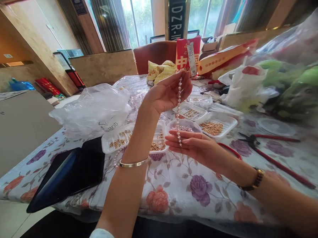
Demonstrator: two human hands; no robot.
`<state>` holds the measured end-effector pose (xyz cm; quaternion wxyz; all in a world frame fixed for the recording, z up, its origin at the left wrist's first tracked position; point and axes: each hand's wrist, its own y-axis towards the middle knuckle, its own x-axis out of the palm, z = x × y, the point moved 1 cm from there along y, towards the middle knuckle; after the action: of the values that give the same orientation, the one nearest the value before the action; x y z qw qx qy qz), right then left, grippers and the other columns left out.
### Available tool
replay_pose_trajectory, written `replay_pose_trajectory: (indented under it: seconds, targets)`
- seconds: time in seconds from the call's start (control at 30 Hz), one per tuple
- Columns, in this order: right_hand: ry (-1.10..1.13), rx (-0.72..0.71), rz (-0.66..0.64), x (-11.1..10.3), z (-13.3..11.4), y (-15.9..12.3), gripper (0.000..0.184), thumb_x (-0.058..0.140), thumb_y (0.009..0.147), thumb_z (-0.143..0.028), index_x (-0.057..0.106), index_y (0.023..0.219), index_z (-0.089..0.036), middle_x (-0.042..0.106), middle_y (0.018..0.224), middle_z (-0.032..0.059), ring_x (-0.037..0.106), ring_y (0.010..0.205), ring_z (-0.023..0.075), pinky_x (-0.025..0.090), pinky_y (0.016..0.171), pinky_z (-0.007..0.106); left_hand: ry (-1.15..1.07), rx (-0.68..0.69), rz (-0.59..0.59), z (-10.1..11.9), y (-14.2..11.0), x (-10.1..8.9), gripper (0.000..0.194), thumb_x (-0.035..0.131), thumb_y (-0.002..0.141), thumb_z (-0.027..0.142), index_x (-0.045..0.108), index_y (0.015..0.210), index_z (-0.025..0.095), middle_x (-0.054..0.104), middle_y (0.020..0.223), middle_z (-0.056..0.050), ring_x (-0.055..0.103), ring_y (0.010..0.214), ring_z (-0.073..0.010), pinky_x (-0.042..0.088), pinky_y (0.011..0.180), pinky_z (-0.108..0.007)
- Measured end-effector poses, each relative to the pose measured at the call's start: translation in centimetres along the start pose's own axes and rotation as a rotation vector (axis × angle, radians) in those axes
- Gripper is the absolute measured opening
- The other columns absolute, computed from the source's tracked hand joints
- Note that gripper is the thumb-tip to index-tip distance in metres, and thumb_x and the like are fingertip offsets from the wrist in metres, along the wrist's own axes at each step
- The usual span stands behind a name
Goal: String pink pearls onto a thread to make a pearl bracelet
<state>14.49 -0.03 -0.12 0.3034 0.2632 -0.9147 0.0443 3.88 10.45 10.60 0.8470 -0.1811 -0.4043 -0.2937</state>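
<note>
A strand of pale pink pearl beads (178,119) hangs nearly straight down in front of me. My left hand (170,91) is raised and pinches its upper end between closed fingers. Lower down, my right hand (193,145) has its fingers stretched out flat, palm up, and the strand's lower beads lie against them. Behind the right hand stands a round tub of pink beads (184,125). A white tray of gold beads (212,127) is to its right. Partly hidden by my left forearm is a divided tray of gold pieces (119,139).
Red-handled pliers (256,142) lie at the right on the flowered tablecloth (178,189). A black tablet-like slab (68,173) rests near the left edge. Plastic bags (91,104) are piled at the left, with more at the far right. A clear lid (276,127) lies behind the pliers.
</note>
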Motion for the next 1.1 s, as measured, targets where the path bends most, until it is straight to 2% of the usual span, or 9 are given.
replay_pose_trajectory:
  seconds: [0.4,0.9,1.1]
  targets:
    - [-0.108,-0.009,0.047,-0.34,0.57,0.27,0.032,0.060,0.082,-0.017,0.059,0.114,-0.018,0.062,0.118,0.0068,0.057,0.109,0.0190,0.040,0.102,0.034,-0.014,0.034,0.020,-0.08,-0.21,0.30,0.045,0.037,0.086,0.012,0.042,0.131,0.013,0.059,0.121,-0.005,0.057,0.109,-0.0187,0.049,0.087,-0.025]
    - [-0.131,0.015,0.137,-0.27,0.61,0.41,0.032,0.068,0.075,-0.021,0.064,0.107,-0.020,0.066,0.111,0.0057,0.063,0.099,0.0174,0.042,0.100,0.036,-0.005,0.011,-0.030,-0.12,0.00,0.19,0.047,0.039,0.086,0.014,0.038,0.134,0.015,0.058,0.122,-0.004,0.058,0.108,-0.0165,0.048,0.088,-0.023]
    - [-0.120,0.028,0.143,-0.18,0.57,0.40,0.029,0.066,0.076,-0.022,0.065,0.105,-0.019,0.067,0.108,0.0058,0.063,0.097,0.0173,0.043,0.099,0.036,-0.035,-0.009,-0.030,-0.23,0.25,-0.06,0.046,0.040,0.085,0.013,0.042,0.131,0.013,0.064,0.111,-0.005,0.061,0.103,-0.0171,0.051,0.084,-0.023]
